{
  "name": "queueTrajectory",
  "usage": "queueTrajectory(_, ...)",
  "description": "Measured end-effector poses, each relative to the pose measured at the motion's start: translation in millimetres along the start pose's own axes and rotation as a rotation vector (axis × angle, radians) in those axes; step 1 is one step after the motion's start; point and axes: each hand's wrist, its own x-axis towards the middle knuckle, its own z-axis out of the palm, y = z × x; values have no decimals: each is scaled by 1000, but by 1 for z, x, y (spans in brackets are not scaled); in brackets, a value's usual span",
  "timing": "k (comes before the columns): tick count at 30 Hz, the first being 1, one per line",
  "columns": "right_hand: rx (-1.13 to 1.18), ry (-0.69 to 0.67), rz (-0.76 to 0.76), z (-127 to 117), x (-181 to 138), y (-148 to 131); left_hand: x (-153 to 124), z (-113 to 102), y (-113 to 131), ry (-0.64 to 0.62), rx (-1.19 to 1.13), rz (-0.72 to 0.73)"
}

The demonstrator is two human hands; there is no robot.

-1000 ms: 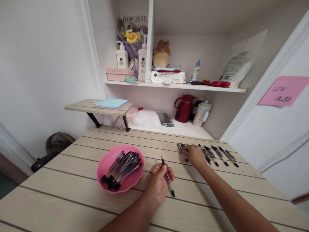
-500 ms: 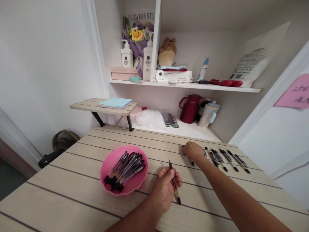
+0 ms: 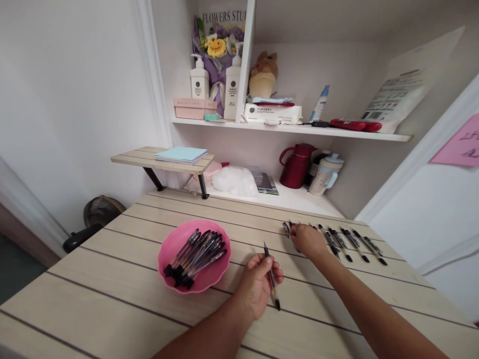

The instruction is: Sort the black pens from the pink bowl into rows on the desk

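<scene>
My left hand (image 3: 258,284) is closed around an uncapped pen (image 3: 273,284), thumb on its barrel. The pen's bare tip points up and away, and its black end points down toward me. Farther right, my right hand (image 3: 309,239) rests at the left end of a row of pens, fingers bent and pinched together. A dark pen piece (image 3: 287,229) shows just left of those fingertips; what they grip is hidden. Several pens (image 3: 354,244) lie side by side right of this hand. Left of my hands stands a pink scalloped bowl (image 3: 170,242) holding many black-capped pens (image 3: 198,254).
A small raised shelf (image 3: 134,157) with blue paper (image 3: 181,154) stands at the desk's back left. Behind the desk are a white plastic bag (image 3: 235,182), a red jug (image 3: 298,165) and a pale tumbler (image 3: 325,174). A wall shelf (image 3: 337,132) holds bottles and boxes above.
My right hand has shifted slightly right and turned, uncovering the dark piece at its fingertips. The left hand keeps the pen in nearly the same pose. The view has moved a little.
</scene>
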Motion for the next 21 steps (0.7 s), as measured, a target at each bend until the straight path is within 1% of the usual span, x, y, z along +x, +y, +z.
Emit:
queueTrajectory(3, -22, 11, -32, 4, -2, -1, 1, 0, 1, 14, 1, -6)
queueTrajectory(7, -47, 27, -74, 8, -5, -5, 1, -1, 1, -2, -3, -5)
queueTrajectory(13, -51, 51, -158, 11, -17, -10, 1, -2, 0, -4, 5, -5)
queueTrajectory(21, -48, 54, -148, 17, -17, -9, 1, -2, 0, 5, 4, -30)
